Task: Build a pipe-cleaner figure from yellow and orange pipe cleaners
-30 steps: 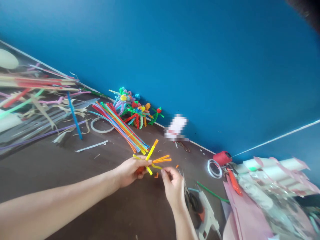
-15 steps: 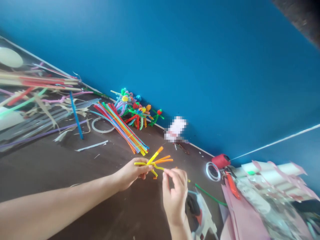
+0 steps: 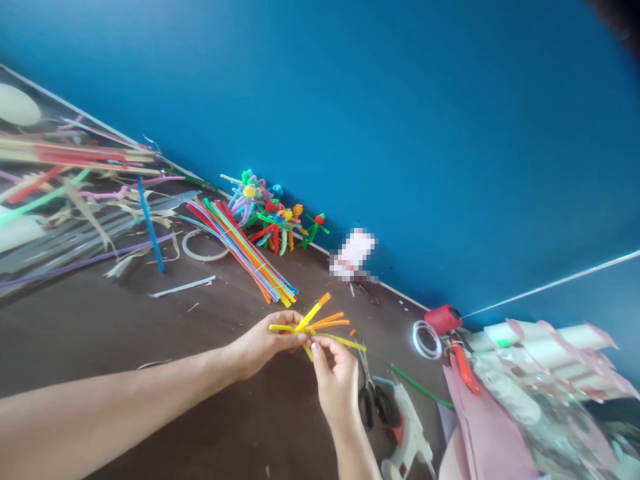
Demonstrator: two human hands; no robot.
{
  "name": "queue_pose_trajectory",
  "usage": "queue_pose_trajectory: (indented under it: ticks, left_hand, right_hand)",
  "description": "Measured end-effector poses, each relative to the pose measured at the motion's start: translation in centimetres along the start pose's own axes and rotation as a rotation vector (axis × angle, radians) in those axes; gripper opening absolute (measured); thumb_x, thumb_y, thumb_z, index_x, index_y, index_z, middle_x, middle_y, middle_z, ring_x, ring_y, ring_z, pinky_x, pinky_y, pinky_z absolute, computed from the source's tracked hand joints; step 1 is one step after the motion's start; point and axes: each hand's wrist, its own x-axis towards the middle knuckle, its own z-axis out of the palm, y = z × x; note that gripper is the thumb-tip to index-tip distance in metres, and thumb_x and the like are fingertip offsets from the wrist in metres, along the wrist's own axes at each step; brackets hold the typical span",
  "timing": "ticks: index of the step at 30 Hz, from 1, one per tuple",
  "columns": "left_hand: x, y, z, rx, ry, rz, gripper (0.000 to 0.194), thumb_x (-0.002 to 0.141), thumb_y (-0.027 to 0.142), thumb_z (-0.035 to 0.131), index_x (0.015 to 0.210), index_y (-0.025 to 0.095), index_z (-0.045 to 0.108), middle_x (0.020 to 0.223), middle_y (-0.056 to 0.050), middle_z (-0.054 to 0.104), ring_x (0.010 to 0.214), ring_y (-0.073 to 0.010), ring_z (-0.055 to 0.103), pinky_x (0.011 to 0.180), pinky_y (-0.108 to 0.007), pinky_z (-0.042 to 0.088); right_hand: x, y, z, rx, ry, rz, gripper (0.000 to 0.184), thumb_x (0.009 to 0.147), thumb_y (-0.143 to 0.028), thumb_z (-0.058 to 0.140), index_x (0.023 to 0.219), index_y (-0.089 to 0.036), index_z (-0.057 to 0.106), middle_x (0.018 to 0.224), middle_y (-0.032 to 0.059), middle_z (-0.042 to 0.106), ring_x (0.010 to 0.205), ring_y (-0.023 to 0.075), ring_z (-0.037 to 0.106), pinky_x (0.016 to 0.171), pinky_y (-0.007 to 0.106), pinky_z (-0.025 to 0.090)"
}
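Observation:
Between my two hands is a small figure of yellow and orange pipe cleaners (image 3: 311, 312), its strands fanning out to the upper right. My left hand (image 3: 273, 339) is closed on its left part, thumb in front and fingers behind. Just right of that grip, my right hand (image 3: 336, 373) pinches a yellow strand near the figure's centre, and the strand's free end sticks out past the fingers. The exact join is hidden by the fingertips. Scissors (image 3: 374, 399) with dark handles lie right beside my right hand, partly behind it.
A bundle of coloured pipe cleaners (image 3: 247, 257) lies beyond my hands. Several finished pipe-cleaner figures (image 3: 280, 217) stand against the blue wall (image 3: 350, 120). A white glue gun (image 3: 413, 433), red-handled pliers (image 3: 465, 368) and pink paper (image 3: 487, 423) are at right. Loose strips and sticks (image 3: 85, 160) clutter the left.
My right hand has moved left, closer to my left hand and the figure's centre. The yellow strand now extends straight past it, and more of the scissors shows.

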Motion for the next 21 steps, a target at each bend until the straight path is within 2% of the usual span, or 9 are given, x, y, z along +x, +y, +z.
queue_pose_trajectory:
  ticks: [4,7,13,16,21]
  left_hand:
    - [-0.1,0.1,0.0,0.005,-0.066,-0.01,0.02,0.065,0.027,0.067,0.072,0.012,0.056,0.069,-0.003,0.062,0.063,-0.0108,0.053,0.06,-0.022,0.037]
    - [-0.1,0.1,-0.1,0.031,-0.086,-0.013,0.021,0.065,0.03,0.067,0.072,0.012,0.058,0.068,-0.003,0.063,0.065,-0.0129,0.055,0.063,-0.024,0.038]
    - [0.0,0.0,-0.3,0.121,-0.024,-0.055,0.023,0.063,0.033,0.067,0.069,0.012,0.059,0.061,-0.001,0.059,0.06,-0.0122,0.052,0.058,-0.022,0.037]
    - [-0.1,0.3,0.0,0.13,-0.01,-0.051,0.024,0.061,0.033,0.068,0.067,0.012,0.059,0.06,0.0,0.059,0.059,-0.0119,0.051,0.058,-0.023,0.037]
    - [-0.3,0.5,0.4,0.171,0.014,-0.068,0.023,0.059,0.031,0.069,0.065,0.011,0.059,0.057,0.001,0.058,0.056,-0.0109,0.05,0.056,-0.022,0.036]
  right_hand:
    - [0.1,0.6,0.0,0.091,0.0,0.091,0.027,0.079,-0.034,0.05,0.076,-0.013,0.066,0.06,0.0038,0.063,0.053,0.0148,0.058,0.049,0.022,0.047]
    - [0.1,0.9,0.0,0.114,-0.012,0.103,0.026,0.08,-0.033,0.05,0.079,-0.013,0.067,0.057,0.0022,0.061,0.051,0.0142,0.056,0.049,0.023,0.047]
    - [0.0,-0.1,0.2,0.114,-0.034,-0.022,0.017,0.079,-0.025,0.051,0.078,-0.016,0.065,0.074,0.0054,0.066,0.068,0.0173,0.061,0.066,0.028,0.05]
    - [-0.2,-0.3,0.3,0.099,-0.035,-0.057,0.013,0.078,-0.023,0.052,0.079,-0.016,0.063,0.075,0.0051,0.065,0.068,0.0165,0.061,0.065,0.026,0.05]
    - [-0.1,-0.1,0.3,0.028,0.037,-0.095,0.01,0.078,-0.021,0.052,0.075,-0.015,0.059,0.07,0.004,0.063,0.066,0.0153,0.06,0.061,0.024,0.05]
